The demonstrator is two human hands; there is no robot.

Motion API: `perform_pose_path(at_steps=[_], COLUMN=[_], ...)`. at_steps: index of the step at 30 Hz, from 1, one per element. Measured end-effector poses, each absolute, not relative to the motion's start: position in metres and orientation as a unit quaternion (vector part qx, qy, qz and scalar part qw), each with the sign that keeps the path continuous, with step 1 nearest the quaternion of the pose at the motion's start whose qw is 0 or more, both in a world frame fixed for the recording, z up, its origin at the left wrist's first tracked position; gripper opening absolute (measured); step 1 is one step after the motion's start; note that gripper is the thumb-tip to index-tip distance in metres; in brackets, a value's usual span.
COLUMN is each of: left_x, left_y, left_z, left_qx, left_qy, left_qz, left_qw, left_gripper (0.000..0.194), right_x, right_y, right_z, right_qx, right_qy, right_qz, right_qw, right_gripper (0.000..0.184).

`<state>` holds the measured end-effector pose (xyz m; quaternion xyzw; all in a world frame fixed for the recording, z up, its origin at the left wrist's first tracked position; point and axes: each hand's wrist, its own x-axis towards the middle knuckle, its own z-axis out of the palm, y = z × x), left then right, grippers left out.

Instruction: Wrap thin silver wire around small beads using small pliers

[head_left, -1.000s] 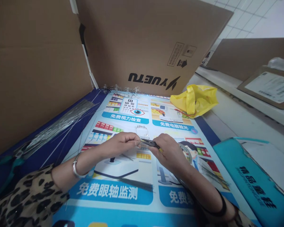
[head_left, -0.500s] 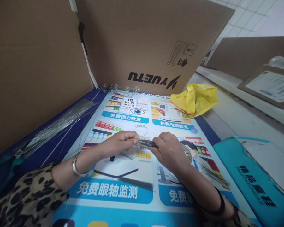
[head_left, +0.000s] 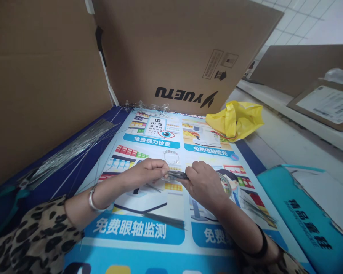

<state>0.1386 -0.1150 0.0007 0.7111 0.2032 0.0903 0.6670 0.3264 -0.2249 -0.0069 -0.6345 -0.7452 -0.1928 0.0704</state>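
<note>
Pliers (head_left: pixel 177 174) are clasped by the right hand (head_left: pixel 205 185), aimed toward nine o'clock. Something tiny (head_left: pixel 166 178) seems steadied in the pinched left hand (head_left: pixel 149 171).

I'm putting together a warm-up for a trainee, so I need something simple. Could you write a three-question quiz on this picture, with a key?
1. What does the right hand hold?
A) scissors
B) pliers
C) a paintbrush

2. True or false: a silver bangle circles the left wrist.

3. Fill the gap: the ____ bag lies at the far right corner of the poster.

Key: 1. B; 2. True; 3. yellow.
</note>
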Motion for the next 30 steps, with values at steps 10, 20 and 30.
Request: perform_pose_path(at_steps=[10,20,30], left_x=[0.139,0.139,0.14], left_y=[-0.116,-0.114,-0.114], left_z=[-0.002,0.006,0.005], left_qx=[0.685,0.732,0.76], left_qy=[0.197,0.214,0.214], left_qz=[0.105,0.106,0.093], left_qw=[0.694,0.638,0.607], left_gripper=[0.023,0.021,0.02], right_x=[0.325,0.329,0.329], right_y=[-0.227,-0.223,-0.223], right_z=[-0.009,-0.017,-0.015], right_qx=[-0.638,-0.655,-0.637], right_qy=[-0.737,-0.74,-0.748], right_qz=[-0.208,-0.095,-0.169], right_qw=[0.076,0.115,0.082], right_gripper=[0.032,0.034,0.025])
